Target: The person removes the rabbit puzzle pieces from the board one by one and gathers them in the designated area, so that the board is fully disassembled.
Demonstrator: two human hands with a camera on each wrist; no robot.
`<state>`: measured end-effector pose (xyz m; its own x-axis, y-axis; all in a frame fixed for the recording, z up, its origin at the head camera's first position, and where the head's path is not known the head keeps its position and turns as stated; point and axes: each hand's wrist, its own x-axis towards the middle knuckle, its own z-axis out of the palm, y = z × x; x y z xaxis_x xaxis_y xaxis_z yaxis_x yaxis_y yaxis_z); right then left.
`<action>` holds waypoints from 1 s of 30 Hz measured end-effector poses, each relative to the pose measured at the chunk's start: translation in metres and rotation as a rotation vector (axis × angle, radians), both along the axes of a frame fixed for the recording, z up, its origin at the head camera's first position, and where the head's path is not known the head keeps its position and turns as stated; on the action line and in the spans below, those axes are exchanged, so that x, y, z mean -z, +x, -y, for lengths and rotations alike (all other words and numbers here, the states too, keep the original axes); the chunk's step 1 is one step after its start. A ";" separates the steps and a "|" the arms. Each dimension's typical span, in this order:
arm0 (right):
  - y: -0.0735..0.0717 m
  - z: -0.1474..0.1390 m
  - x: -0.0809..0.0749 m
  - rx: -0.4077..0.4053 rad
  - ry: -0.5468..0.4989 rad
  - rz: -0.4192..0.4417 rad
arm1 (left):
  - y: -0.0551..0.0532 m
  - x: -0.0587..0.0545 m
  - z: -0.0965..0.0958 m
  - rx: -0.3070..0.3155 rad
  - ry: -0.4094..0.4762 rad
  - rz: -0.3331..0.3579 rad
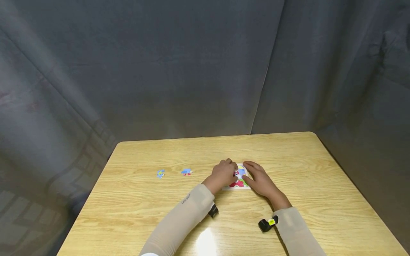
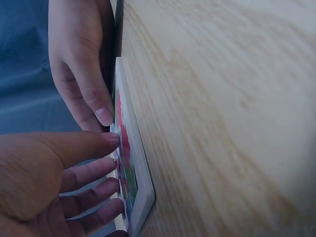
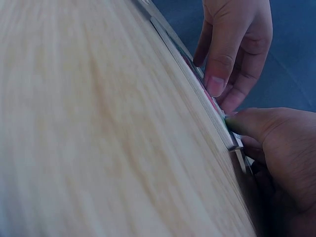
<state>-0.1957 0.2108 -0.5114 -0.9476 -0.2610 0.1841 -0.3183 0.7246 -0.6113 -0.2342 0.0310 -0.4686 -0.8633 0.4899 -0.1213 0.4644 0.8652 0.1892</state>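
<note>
A small picture puzzle in a white frame [image 1: 235, 188] lies flat on the table, with red, green and blue parts showing between the hands. My left hand [image 1: 223, 174] reaches over its left side, covering much of it. Seen from the left wrist, the thumb and spread fingers of that left hand [image 2: 59, 177] touch the puzzle's face [image 2: 129, 173]. My right hand [image 1: 262, 182] rests at the right edge, thumb on the picture and fingers by the far corner. From the right wrist, the right thumb [image 3: 252, 122] lies on the board; its other fingers are partly hidden.
Two loose puzzle pieces lie left of the board: a blue and yellow one [image 1: 161, 174] and a blue and red one [image 1: 187, 172]. The wooden table [image 1: 128, 213] ends at a grey curtain [image 1: 192, 71] behind and at the sides.
</note>
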 end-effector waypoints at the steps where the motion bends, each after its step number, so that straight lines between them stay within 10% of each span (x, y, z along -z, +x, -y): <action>1: 0.000 0.000 0.000 0.001 0.001 -0.001 | 0.000 0.000 0.000 0.001 0.000 0.002; 30: 0.000 -0.001 0.003 0.006 -0.007 0.005 | -0.003 0.005 0.005 0.011 0.049 -0.005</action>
<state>-0.1959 0.2117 -0.5141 -0.9499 -0.2545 0.1813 -0.3113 0.7221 -0.6178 -0.2371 0.0262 -0.4739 -0.8585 0.5043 -0.0926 0.4745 0.8499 0.2292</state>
